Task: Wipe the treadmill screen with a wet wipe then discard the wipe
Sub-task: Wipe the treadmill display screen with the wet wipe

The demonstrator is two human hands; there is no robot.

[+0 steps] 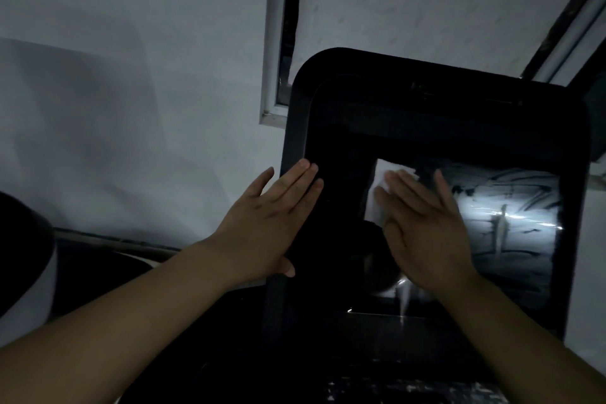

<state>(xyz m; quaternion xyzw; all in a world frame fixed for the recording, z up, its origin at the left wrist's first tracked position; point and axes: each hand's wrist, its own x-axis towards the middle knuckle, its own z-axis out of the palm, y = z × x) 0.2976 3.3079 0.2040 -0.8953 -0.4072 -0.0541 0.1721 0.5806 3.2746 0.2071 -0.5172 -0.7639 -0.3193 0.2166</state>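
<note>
Both hands are flat, fingers straight: the white wet wipe (377,188) is pressed under the right hand (426,233) against the glossy black treadmill screen (511,216) — streaks beside it — while the bezel is steadied by the left hand (272,223).

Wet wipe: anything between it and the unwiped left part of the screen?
Nothing visible. The right hand presses the wet wipe flat on the screen; the dark glass to its left is bare. The left hand rests on the frame's left edge, off the glass.
</note>
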